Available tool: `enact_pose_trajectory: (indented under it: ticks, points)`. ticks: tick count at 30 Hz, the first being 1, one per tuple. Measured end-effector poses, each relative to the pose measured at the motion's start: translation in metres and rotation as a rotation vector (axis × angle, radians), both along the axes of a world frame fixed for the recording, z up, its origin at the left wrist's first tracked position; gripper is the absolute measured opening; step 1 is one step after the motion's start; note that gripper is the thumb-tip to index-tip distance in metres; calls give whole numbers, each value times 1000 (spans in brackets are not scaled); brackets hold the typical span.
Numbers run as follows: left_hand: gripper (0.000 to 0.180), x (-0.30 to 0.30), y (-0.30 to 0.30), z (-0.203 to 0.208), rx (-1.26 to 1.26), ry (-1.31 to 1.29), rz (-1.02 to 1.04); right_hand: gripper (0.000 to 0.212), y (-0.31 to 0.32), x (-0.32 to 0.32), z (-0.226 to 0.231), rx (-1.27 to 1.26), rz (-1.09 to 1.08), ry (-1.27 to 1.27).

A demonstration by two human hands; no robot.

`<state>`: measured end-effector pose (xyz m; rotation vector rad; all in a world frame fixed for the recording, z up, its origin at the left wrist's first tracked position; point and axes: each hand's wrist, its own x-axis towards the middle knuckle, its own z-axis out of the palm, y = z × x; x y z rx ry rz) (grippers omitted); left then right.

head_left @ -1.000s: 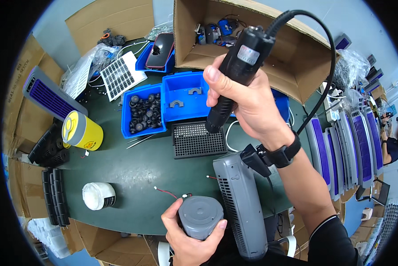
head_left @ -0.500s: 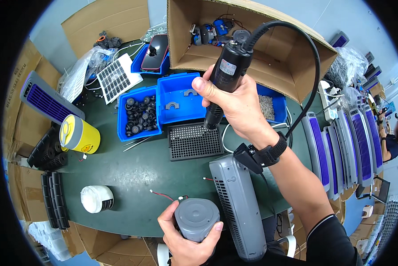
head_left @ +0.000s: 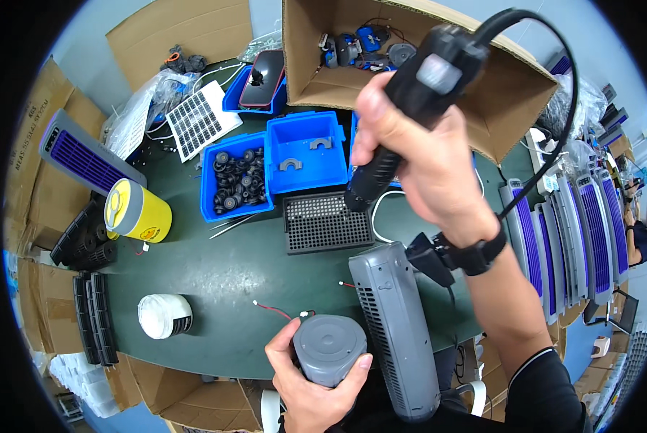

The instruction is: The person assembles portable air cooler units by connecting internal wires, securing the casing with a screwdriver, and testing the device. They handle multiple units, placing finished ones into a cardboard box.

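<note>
My right hand is wrapped round a black electric screwdriver with a thick cord, its tip pointing down just above the right part of a black perforated screw tray. A band with a small black device circles my right wrist. Low in the middle, my left hand grips a grey round-cornered motor base, its flat round face up. Thin red wires with white plugs lie beside that base. Right of it, a grey slotted fan housing lies at the table's near edge.
Blue bins hold black rollers and grey clips. Behind stands an open carton with motor parts. A yellow cup and white jar stand left. Purple-grilled housings line the right; a person sits beyond.
The screwdriver in my right hand has moved right and slightly up, blurred by motion. My left hand still grips the motor base. The whole view has shifted slightly.
</note>
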<state>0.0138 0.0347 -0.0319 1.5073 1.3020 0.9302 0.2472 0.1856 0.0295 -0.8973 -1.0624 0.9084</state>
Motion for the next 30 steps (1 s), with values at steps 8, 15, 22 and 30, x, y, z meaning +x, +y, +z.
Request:
enact_pose_trajectory:
  ticks: [8,15,22,30]
  points:
    - [88,0,-1,-10,-62,-77,5,35,-36,-17,35,-341,311,265]
    - [91,1,-1,-7,-65,-63,13,35,-41,-31,34,-436,399,326]
    - [90,1,-1,-9,-53,-47,20,33,-38,-37,24,-488,472,289]
    - [88,1,1,-6,-49,-38,15,44,-34,-40,20,-439,537,293]
